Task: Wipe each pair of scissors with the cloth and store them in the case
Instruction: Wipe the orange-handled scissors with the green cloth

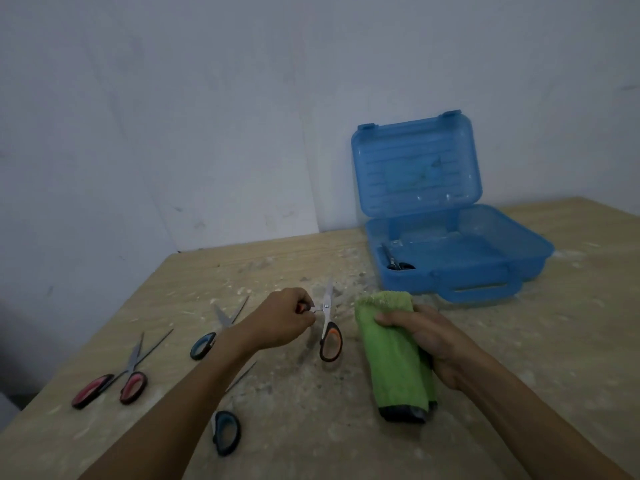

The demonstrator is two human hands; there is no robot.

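Blue-handled scissors (pixel 225 432) lie nearest, partly under the left forearm. The left hand's (pixel 280 318) fingers curl round one handle of the orange-handled scissors (pixel 329 339), just beside the folded green cloth (pixel 391 358) gripped by the right hand (pixel 436 344). One dark pair (pixel 394 263) already sits in the open blue case (pixel 481 289); the orange, blue and red-handled scissors (pixel 133 386) seemingly remain, so this looks early on

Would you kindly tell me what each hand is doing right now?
Left hand: fingers curled round one handle of the orange scissors.
Right hand: gripping the green cloth.
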